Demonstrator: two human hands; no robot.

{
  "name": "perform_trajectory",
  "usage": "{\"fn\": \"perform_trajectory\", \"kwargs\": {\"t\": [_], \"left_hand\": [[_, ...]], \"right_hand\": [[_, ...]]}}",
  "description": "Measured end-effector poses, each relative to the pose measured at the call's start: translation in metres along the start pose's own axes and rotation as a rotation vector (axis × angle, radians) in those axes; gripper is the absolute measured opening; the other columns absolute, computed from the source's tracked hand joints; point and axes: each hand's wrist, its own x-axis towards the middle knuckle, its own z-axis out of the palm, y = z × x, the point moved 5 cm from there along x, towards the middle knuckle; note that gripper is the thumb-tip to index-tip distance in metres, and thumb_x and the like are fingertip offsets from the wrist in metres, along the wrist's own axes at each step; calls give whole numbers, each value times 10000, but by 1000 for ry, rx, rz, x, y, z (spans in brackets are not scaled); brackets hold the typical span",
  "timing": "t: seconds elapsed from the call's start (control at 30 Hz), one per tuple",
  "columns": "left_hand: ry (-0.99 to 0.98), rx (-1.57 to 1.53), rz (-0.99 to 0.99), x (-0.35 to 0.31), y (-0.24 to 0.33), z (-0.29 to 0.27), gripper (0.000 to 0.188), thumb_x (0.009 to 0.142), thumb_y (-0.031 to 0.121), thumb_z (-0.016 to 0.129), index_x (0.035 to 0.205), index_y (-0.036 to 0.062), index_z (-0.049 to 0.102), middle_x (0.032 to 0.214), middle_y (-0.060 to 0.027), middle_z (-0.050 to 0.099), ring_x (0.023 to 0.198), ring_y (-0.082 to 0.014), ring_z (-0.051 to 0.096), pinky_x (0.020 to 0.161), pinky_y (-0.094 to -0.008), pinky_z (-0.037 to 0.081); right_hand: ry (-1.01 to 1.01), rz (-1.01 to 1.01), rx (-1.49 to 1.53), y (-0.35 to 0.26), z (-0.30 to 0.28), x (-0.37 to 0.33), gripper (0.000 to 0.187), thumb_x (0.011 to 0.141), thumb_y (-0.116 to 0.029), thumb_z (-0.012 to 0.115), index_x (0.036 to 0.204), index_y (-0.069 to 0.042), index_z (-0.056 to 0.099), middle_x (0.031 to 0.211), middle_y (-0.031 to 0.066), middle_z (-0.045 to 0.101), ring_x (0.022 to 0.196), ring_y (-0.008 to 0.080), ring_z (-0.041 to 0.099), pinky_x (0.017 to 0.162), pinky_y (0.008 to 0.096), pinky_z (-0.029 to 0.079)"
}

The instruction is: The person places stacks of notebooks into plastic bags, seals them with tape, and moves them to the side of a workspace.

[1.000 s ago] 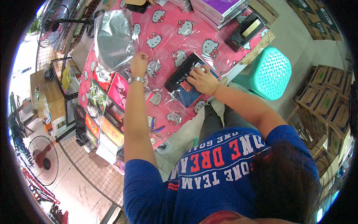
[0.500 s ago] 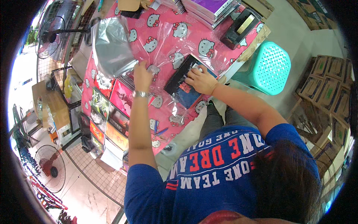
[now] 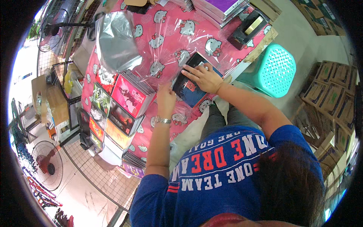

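Observation:
A spiral notebook (image 3: 193, 96) with a dark blue and black cover lies tilted on the pink table, with clear plastic around it. My right hand (image 3: 206, 79) rests on its cover, fingers stretched out over the upper part. Close to its fingers is a small whitish patch I cannot make out. At the notebook's left edge my left hand (image 3: 165, 100), with a metal watch band on the wrist, has its fingers closed at the clear plastic film (image 3: 162, 49). That film spreads over the table beyond both hands. A stack of clear plastic sleeves (image 3: 117, 41) lies at the far left.
Stacked spiral notebooks (image 3: 130, 94) with colourful covers line the table's left side. Purple notebooks (image 3: 225, 7) and a black tape dispenser (image 3: 247, 28) stand at the far right. A turquoise stool (image 3: 274, 72) is beside the table; cardboard boxes (image 3: 321, 92) and a fan (image 3: 47, 166) are further off.
My left hand has come from the plastic sleeves toward me, to the notebook's left edge. The fingers of my right hand have stretched out over the cover.

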Motion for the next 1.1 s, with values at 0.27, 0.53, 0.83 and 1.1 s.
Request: {"fn": "perform_trajectory", "kwargs": {"t": [0.27,0.53,0.83,1.1], "left_hand": [[149,209,53,-27,64,43,496,776,296,640,1178,29,526,1007,-179,590,997,-346,534,885,-470,388],[20,283,33,-33,58,28,833,732,288,676,1417,78,253,1166,-155,554,1097,-327,500,1002,-502,292],[500,402,83,-50,5,-19,498,712,109,612,1196,74,495,1130,-138,536,1083,-299,498,927,-494,376],[401,88,159,-58,59,90,297,733,93,590,1015,11,550,1071,-159,536,1037,-330,501,904,-421,407]], "right_hand": [[-54,-58,-47,-2,1,3,701,776,-201,560,1427,-258,307,1429,-21,360,999,207,485,865,425,384],[-165,-196,-72,-4,20,26,646,741,-263,630,1354,-238,428,1289,-4,461,1043,203,484,910,381,356],[-274,-390,-209,-15,6,64,472,722,-251,657,1173,-164,545,1127,41,481,1101,206,473,917,401,344],[-336,-426,-216,-19,4,65,561,687,-270,698,1190,-100,516,1412,94,359,1242,258,404,1019,480,303]]}}
